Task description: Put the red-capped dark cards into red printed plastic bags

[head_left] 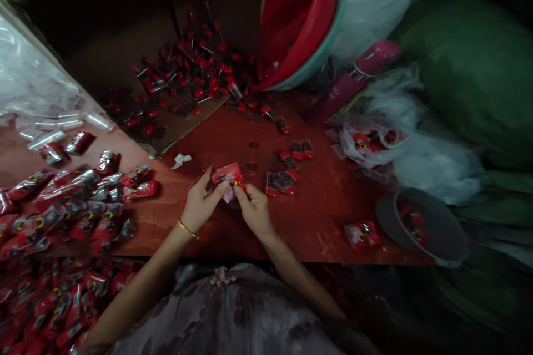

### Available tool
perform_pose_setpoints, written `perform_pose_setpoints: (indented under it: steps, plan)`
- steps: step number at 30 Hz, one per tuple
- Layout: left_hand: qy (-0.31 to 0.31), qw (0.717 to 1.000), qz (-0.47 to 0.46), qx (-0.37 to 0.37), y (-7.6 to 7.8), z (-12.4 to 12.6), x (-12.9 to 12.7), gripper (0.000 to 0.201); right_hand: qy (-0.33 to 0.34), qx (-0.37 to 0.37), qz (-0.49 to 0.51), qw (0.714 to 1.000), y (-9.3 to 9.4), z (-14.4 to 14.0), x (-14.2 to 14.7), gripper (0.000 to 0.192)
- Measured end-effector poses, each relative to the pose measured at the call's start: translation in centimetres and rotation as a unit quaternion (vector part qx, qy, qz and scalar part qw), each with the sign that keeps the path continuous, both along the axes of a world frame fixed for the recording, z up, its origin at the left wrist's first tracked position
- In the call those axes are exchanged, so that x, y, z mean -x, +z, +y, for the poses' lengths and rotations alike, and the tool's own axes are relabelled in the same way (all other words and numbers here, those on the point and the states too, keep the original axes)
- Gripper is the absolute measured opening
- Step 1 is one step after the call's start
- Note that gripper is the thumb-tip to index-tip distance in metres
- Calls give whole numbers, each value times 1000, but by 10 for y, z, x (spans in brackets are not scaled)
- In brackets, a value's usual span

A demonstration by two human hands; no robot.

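A red printed plastic packet (228, 173) is held between both hands above the front middle of the table. My left hand (200, 202), with a gold bangle at the wrist, pinches its left side. My right hand (256, 212) grips the packet's lower right edge, thumb close to the left thumb. Part of the packet is hidden behind the fingers. Just right of the hands lie small clear cases with red ends (282, 182), dark inside. Several filled red packets (106, 222) are heaped to the left of my left hand.
A cardboard box (175, 136) on its side spills red-capped pieces (208, 72). Behind stand a tilted red basin (300, 28) and a pink bottle (353, 80). At right are a plastic bag (375, 150), a grey bowl (385, 216) and a packet (361, 234). Clear tubes (62, 122) lie at left.
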State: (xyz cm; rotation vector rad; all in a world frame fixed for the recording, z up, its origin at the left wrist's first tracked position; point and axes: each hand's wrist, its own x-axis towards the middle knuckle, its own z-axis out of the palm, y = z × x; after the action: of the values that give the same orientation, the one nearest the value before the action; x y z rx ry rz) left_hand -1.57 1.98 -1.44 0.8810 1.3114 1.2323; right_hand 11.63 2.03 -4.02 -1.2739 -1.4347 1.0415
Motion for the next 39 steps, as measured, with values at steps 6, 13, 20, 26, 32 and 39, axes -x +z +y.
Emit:
perform_pose_setpoints:
  steps: [6,13,20,26,32,39]
  plan:
    - [-23,999,-33,-6,-16,-3,-11,29,-4,-6,-31,999,-6,-2,-8,38]
    - [-33,958,281,-51,-19,-2,-1,25,-80,10,-55,995,-15,6,-17,42]
    - [-61,783,610,-103,-24,17,7,62,-85,12,-46,995,-14,11,-23,40]
    - [-104,825,536,-149,-15,18,10,43,-89,2,-35,995,-13,8,-22,38]
    - [-110,989,88,-51,-3,4,-13,35,-35,12,18,999,-5,4,-20,31]
    - [-5,997,-66,39,-10,11,-31,31,-58,-16,-50,997,1,0,-32,34]
